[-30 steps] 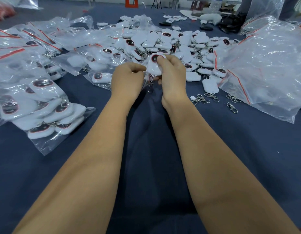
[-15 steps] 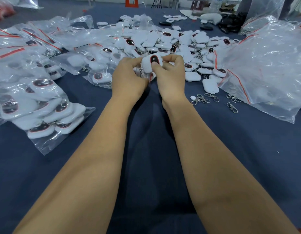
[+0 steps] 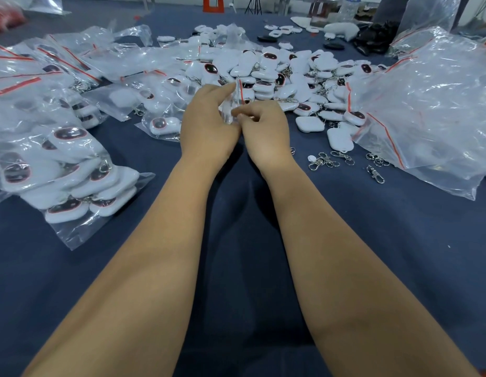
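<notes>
Clear zip bag [image 3: 232, 104] held upright over the blue cloth [image 3: 372, 240], just in front of the key-fob pile [image 3: 266, 74]; left hand [image 3: 209, 126] and right hand [image 3: 265, 129] both pinch it. Judged light, limp, slippery film; best gripped at the red-striped mouth

small bag [image 3: 234, 102]: clear plastic, thin red strip near its top edge
key fobs [image 3: 243, 70]: white, many with a dark oval face rimmed in red
surface [image 3: 250, 240]: plain dark navy cloth
large bags [image 3: 427, 104]: clear, red seal lines
clasps [image 3: 322, 160]: silver metal
far fobs [image 3: 334, 46]: black
</notes>
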### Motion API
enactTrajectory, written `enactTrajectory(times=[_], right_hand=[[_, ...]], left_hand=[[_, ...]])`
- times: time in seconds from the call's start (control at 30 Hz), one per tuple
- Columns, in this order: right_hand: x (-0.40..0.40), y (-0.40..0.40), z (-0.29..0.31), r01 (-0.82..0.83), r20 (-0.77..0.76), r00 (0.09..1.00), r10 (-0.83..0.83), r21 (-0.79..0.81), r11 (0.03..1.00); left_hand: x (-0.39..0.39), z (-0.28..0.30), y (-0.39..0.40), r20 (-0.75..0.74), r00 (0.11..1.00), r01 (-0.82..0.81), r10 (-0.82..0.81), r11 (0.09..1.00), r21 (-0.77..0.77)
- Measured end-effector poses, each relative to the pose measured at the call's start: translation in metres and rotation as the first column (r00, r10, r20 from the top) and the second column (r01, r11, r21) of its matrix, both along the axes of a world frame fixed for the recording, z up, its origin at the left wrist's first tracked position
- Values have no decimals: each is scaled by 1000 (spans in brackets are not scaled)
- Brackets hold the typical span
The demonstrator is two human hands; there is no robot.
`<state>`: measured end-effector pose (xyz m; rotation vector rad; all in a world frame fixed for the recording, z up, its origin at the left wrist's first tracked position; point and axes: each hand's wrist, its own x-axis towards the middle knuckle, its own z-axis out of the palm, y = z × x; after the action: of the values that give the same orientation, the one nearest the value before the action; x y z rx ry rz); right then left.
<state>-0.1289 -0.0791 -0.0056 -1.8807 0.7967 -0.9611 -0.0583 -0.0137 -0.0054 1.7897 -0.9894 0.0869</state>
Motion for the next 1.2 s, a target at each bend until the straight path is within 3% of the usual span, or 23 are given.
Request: enactTrajectory(times=[0.17,0.3,0.4,0.5,0.57,0.7,0.97,1.2], right_hand=[[-5,-1,1,121,85,988,-127,78,990],[-7,-2,-1,79,-117,990,-77,10,997],[-5,1,-2,-13,-324,945,-43,-168,986],[-4,2,-4,-46,-462,881,-98,-291,956],[-3,1,-5,-14,-492,854,-166,-342,939],[-3,-3,-4,53,-453,873,-182,-283,958],[-4,-1,-5,-64,-502,854,-135,-359,931],[-1,-2,-7,50,-550,804,-226,-316,947]], left_hand=[[1,5,3,-78,994,-82,70,984,-159],[1,14,9,-32,965,-249,260,878,-409],[0,16,12,39,950,-261,310,856,-445],[-3,14,9,81,962,-214,261,903,-372],[-3,12,5,32,983,-168,180,959,-227],[-4,0,-1,-99,994,-35,44,996,82],[-3,-5,-1,-21,998,-52,57,984,170],[5,-7,-1,14,992,-125,126,956,264]])
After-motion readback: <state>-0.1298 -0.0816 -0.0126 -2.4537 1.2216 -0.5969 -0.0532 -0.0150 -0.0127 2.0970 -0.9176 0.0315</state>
